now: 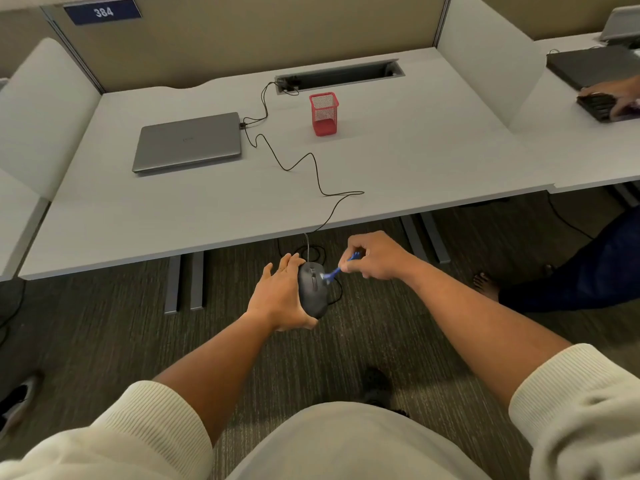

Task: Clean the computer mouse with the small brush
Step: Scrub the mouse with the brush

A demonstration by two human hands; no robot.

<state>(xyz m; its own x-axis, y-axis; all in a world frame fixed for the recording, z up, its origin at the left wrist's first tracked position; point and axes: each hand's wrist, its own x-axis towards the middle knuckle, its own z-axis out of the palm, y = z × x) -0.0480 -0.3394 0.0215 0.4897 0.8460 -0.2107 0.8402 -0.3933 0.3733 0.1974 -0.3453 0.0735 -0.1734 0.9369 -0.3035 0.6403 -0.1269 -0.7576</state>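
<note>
Black plastic corded computer mouse is held in the air in front of the near edge of the pale grey laminate desk, above the dark striped carpet. The left hand grips it from the left side, fingers extended along its far flank and thumb wrapped under the near end. The buttons and scroll wheel face the right hand. That hand pinches the small blue-handled brush between curled fingers and thumb; the bristle end touches the mouse's top surface beside the wheel.

The thin black mouse cable runs from the mouse up over the desk edge and winds across the surface to the right side of the closed silver laptop. A red wire-mesh pen holder stands upright right of the laptop, near the recessed cable tray. Cream ribbed sleeves are pushed up both forearms. At the neighbouring desk on the right, another person's hand rests on a dark keyboard.
</note>
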